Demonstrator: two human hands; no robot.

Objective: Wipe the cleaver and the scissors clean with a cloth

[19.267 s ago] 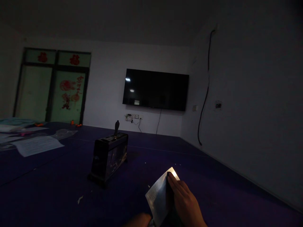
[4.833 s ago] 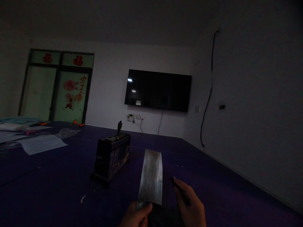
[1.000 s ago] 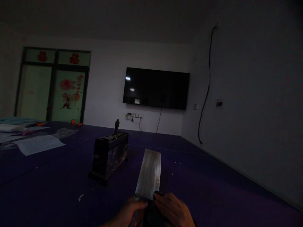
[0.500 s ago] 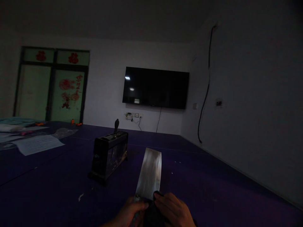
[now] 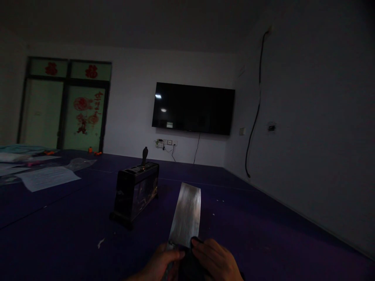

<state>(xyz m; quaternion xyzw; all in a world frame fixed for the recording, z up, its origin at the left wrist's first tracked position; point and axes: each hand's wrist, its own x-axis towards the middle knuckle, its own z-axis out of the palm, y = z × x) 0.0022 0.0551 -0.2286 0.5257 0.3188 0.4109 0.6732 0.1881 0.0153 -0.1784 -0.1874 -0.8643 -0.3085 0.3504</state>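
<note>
A cleaver [image 5: 186, 212] with a wide metal blade points away from me, low in the middle of the view. At its near end, my left hand [image 5: 164, 262] is closed, with its thumb laid across toward the base of the blade. My right hand [image 5: 217, 259] has its fingers bent round a soft-looking black thing [image 5: 189, 266] that touches the blade's near right corner. Too dark to tell is whether this is a cloth or a cover. The cleaver's handle is hidden. Left of the blade stands a black knife block [image 5: 136, 195] with one dark handle [image 5: 145, 156] sticking up.
All this is on a wide purple-covered table [image 5: 73, 234]. White paper sheets [image 5: 49, 178] and a clear plastic bag [image 5: 79, 164] lie at the left, with small orange items [image 5: 90, 150] behind. White scraps [image 5: 100, 243] are scattered about. A television [image 5: 193, 108] hangs on the far wall.
Almost nothing differs. The whole view has shifted very slightly; both hands keep their places at the near end of the cleaver.
</note>
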